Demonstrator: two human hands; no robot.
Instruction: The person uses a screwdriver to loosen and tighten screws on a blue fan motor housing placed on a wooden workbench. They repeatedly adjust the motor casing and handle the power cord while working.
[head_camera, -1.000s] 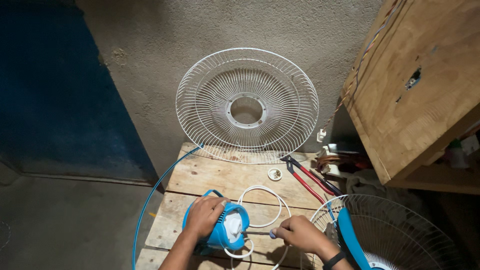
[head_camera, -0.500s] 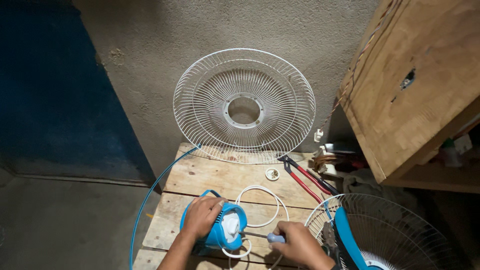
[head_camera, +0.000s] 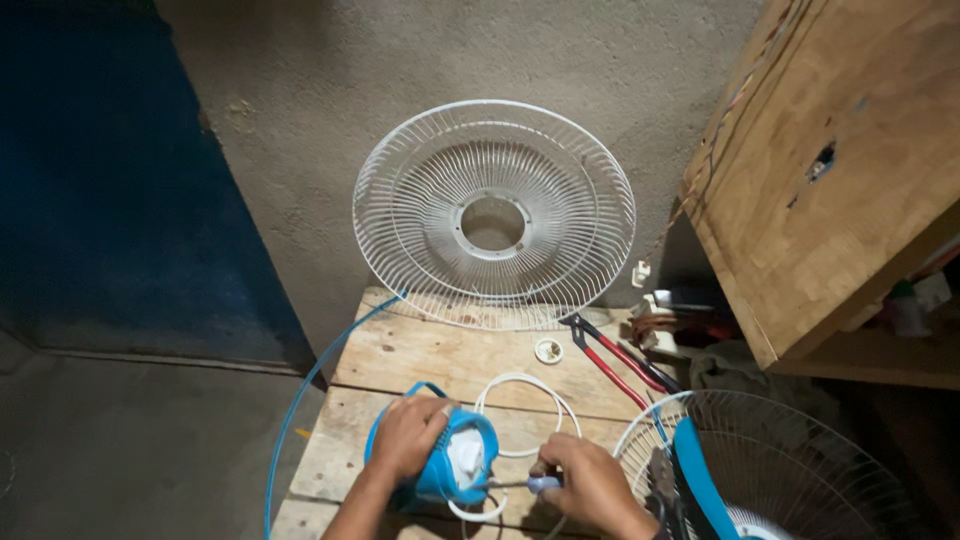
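The left hand (head_camera: 412, 438) has its fingers clamped over the blue fan motor housing (head_camera: 445, 465), pinning it on the wooden bench (head_camera: 420, 355); the right hand (head_camera: 590, 482), fingers closed round a screwdriver (head_camera: 520, 484), drives its tip sideways into the housing. A white fan guard (head_camera: 494, 212) leans against the wall, out of the way.

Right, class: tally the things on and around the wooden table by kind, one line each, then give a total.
Wire fan guards: 2
Blue fan motor housing: 1
Screwdriver: 1
Red-handled pliers: 1
White cord: 1
Small white ring: 1
Total: 7
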